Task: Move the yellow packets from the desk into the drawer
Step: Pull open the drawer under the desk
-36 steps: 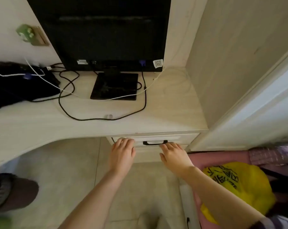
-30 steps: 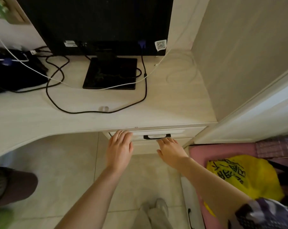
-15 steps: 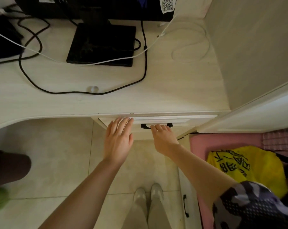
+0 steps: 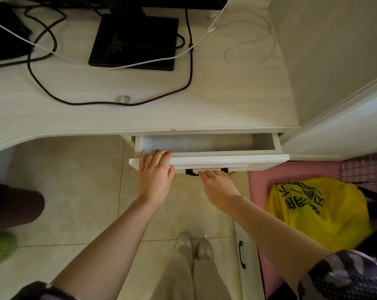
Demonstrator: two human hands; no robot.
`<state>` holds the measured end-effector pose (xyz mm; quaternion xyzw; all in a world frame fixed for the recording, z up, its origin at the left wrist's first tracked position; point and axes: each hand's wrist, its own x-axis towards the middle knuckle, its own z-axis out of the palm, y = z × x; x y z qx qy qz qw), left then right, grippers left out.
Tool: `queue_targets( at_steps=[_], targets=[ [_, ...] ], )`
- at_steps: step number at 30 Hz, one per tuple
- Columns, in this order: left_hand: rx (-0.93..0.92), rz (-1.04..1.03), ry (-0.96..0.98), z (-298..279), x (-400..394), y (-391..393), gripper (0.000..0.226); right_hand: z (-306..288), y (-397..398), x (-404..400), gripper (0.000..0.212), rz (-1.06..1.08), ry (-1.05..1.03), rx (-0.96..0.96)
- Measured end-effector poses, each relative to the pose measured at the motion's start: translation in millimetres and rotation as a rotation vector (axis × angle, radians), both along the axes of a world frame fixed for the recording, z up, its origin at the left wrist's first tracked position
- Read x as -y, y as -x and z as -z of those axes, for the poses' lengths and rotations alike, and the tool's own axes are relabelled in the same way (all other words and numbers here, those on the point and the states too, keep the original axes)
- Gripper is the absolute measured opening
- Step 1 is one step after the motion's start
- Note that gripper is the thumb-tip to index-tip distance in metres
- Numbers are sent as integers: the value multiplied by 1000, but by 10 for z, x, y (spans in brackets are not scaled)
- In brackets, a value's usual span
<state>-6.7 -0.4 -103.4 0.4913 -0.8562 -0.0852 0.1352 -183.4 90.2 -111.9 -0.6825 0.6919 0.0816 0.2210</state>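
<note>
No yellow packets visible on bench (image 4: 205, 100); drawer (image 4: 207, 162) part open, empty inside. Right grip (image 4: 219, 184) fingers hooked under handle (image 4: 190, 172), left grip (image 4: 155, 172) flat, fingers apart, on front edge. Pull straight & even w/ both so it won't jam

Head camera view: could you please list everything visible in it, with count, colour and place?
Desk: one, pale wood, top half.
Drawer: one, white, partly open, visible part empty.
Drawer handle: one, black, drawer front.
Monitor base: one, black, on desk.
Cables: black and white, several, across desk.
Plastic bag: one, yellow, floor right.
Yellow packets: none visible.
Left hand: on drawer's left front edge.
Right hand: fingers under handle.
</note>
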Motion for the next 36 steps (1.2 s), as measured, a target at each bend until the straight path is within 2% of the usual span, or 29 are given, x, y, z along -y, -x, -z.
queue_targets(
  at_steps=[13, 23, 36],
  targets=[
    [-62, 0, -14, 13, -941, -384, 35, -6, -330, -935, 63, -23, -51, 34],
    [19, -28, -103, -67, -1615, -610, 36, -67, -571, -1548, 64, -15, -131, 74],
    [-7, -57, -216, -184, -1948, -647, 33, -157, -654, -1816, 61, -12, -227, 84]
  ],
)
